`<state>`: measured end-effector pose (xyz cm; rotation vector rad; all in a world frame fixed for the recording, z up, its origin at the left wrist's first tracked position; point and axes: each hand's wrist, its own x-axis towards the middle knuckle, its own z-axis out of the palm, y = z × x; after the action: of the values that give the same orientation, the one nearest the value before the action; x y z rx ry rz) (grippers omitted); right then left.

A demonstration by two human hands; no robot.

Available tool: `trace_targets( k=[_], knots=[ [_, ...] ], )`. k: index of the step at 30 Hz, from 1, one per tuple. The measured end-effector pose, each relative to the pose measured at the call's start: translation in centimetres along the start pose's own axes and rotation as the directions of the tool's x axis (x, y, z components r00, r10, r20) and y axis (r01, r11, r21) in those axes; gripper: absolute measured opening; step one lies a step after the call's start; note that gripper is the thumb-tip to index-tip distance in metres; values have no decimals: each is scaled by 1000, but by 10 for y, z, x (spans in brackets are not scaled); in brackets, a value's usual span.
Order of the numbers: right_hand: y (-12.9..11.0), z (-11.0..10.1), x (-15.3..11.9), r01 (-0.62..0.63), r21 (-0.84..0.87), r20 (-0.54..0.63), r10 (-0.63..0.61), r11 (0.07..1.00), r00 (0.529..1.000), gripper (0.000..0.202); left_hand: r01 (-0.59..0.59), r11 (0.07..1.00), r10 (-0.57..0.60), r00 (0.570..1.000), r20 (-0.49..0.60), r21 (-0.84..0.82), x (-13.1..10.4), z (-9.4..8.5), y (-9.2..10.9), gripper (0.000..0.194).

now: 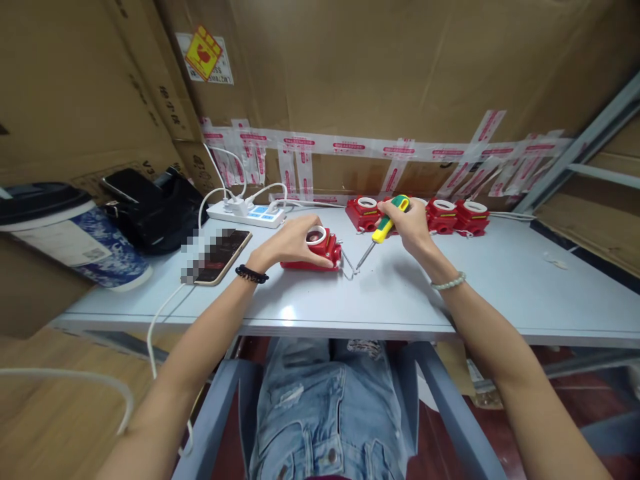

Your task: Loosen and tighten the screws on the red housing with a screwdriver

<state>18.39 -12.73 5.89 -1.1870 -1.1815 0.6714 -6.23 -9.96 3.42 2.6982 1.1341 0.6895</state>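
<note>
A red box (332, 249) with a white ring on top is lying near the middle of the table (400, 303), its long side running left to right. The left hand (293, 241) is grasping it from the left, the thumb pressing along its near side, so this hand is sitting closer to it than the other. A thin wire (349, 275) is sticking out from the box's right end. The right hand (414, 225) is clenching the handle of one screwdriver (383, 230), which is slanting from far right down to near left; its tip is pointing at the wire's end, just right of the box, and whether they are touching I cannot tell.

Beyond, at least four more red boxes (473, 217) are standing in a row, the right hand partly hiding them. To the far left, one white power strip (250, 215) is lying; nearer, one phone (227, 255) is resting. Further left, one black bag (165, 223) and one cup (100, 250) are standing. Cardboard (360, 73) is walling the far side.
</note>
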Motion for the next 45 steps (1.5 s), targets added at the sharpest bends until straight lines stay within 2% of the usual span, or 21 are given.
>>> trace_targets(
  k=[3,7,14,25,31,36,39,45],
  knots=[
    [-1,0,0,97,57,-118,-90,994,989,20,39,993,-50,993,-105,-107,1,0,12,66],
    [-5,-4,3,247,28,-277,-230,969,933,21,67,988,-93,979,-184,-141,-3,1,28,64],
    [-2,-14,8,359,-198,-263,-403,912,877,35,19,988,-60,962,-265,-155,-6,3,35,59],
    [4,-16,11,377,-261,-216,-434,889,875,43,39,980,-88,964,-253,-194,-7,2,38,58],
    [1,-13,8,383,-144,-246,-408,912,879,36,20,982,-69,963,-261,-189,-7,3,37,57],
    [-1,-8,4,496,12,-295,-471,868,831,32,14,982,-64,963,-263,-191,-6,3,35,55],
    [-4,-6,1,520,93,-329,-467,849,821,28,9,980,-63,961,-270,-198,-6,3,34,54],
    [1,-10,7,491,-8,-299,-471,871,830,30,19,982,-70,961,-266,-190,-6,2,35,54]
  ],
)
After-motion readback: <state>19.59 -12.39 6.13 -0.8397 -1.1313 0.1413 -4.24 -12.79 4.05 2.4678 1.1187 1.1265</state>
